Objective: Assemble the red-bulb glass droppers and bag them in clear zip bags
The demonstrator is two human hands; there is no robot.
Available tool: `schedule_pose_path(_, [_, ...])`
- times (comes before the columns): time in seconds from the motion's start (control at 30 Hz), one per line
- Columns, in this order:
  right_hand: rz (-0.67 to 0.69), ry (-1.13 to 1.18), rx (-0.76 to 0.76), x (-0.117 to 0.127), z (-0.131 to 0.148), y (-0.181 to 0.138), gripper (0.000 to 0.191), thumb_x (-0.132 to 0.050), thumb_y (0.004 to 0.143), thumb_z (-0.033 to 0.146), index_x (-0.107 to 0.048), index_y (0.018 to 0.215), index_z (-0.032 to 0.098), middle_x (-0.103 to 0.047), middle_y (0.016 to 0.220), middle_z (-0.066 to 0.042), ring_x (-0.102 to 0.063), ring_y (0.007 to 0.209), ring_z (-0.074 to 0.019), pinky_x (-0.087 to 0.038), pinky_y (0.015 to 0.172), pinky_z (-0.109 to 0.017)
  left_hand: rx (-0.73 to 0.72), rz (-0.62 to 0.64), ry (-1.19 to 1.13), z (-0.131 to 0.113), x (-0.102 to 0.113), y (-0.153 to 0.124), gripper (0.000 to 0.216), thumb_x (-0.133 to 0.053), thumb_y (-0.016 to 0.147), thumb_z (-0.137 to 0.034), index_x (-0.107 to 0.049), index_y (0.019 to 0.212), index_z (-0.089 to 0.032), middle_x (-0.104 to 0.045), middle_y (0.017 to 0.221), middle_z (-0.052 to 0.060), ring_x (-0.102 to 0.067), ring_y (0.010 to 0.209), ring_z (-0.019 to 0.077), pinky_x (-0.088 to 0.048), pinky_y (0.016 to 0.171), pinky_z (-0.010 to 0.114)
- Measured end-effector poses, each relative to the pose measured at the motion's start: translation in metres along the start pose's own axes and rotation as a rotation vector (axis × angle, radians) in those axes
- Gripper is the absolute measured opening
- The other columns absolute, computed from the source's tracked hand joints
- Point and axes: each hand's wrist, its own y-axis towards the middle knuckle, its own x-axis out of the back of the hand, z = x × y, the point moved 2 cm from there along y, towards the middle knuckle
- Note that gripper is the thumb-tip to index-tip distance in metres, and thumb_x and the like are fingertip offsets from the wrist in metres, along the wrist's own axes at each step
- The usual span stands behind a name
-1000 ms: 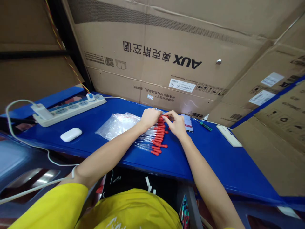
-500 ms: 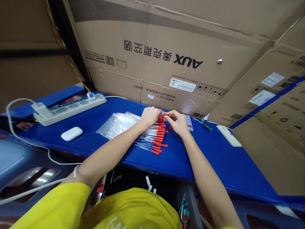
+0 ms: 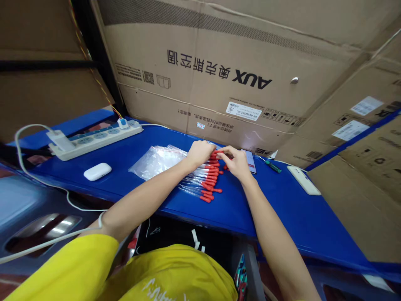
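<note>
Left hand (image 3: 200, 153) and right hand (image 3: 236, 162) nearly meet, the right pinching a red bulb (image 3: 218, 152), the left's grip hidden; droppers (image 3: 196, 179) on the surface (image 3: 294, 209) already wear bulbs; what remains is unclear.

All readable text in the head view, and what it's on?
"AUX 奥克斯空调": cardboard panel, upside down
"师傅您辛苦了!": same panel, small, upside down
"请在搬运时对我温柔些,谢谢您!": same panel, upside down
"25": white label on that panel, upside down; its model line is too blurred to read reliably
Not readable: print by the QR code, labels on the right-hand cardboard, phone screen, white script on the yellow shirt.
</note>
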Motion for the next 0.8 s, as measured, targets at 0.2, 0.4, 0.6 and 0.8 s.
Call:
schedule_pose_path(0.2, [-0.029,-0.020,-0.001,-0.0014,-0.0012,-0.0004,0.022,-0.070,0.099,0.043,-0.078,0.103,0.023,-0.085,0.092,-0.006,-0.083,0.086,-0.0261,-0.065,0.081,-0.037,-0.019,-0.015,0.003,0.0005,-0.0014,0.0007,0.034,-0.053,0.106,-0.037,-0.082,0.104,-0.020,-0.080,0.097,0.018,-0.077,0.095,0.0338,-0.051,0.077,0.037])
schedule_pose_path(0.4, [-0.047,-0.020,0.010,-0.0012,-0.0003,-0.0005,0.024,-0.071,0.098,0.045,-0.079,0.101,0.023,-0.085,0.095,-0.006,-0.084,0.086,-0.0268,-0.067,0.081,-0.037,-0.007,-0.010,-0.042,-0.0020,-0.0022,0.0000,0.035,-0.052,0.106,-0.036,-0.083,0.105,-0.019,-0.080,0.098,0.018,-0.077,0.098,0.0331,-0.052,0.082,0.038])
schedule_pose_path(0.6, [-0.034,-0.002,0.005,-0.0016,-0.0029,-0.0012,0.024,-0.072,0.097,0.045,-0.079,0.103,0.023,-0.086,0.096,-0.006,-0.084,0.088,-0.0266,-0.067,0.083,-0.037,-0.011,-0.014,-0.044,-0.0026,-0.0013,0.0002,0.035,-0.053,0.106,-0.036,-0.083,0.103,-0.019,-0.080,0.096,0.018,-0.077,0.097,0.0338,-0.052,0.080,0.038])
schedule_pose_path(0.8, [-0.024,-0.001,-0.003,-0.0012,-0.0044,-0.0014,0.026,-0.071,0.097,0.048,-0.079,0.103,0.024,-0.086,0.097,-0.006,-0.084,0.089,-0.0275,-0.068,0.085,-0.040,-0.026,-0.005,-0.032,-0.0039,-0.0008,0.0000,0.032,-0.054,0.106,-0.034,-0.083,0.103,-0.018,-0.079,0.094,0.018,-0.078,0.096,0.0343,-0.051,0.078,0.038])
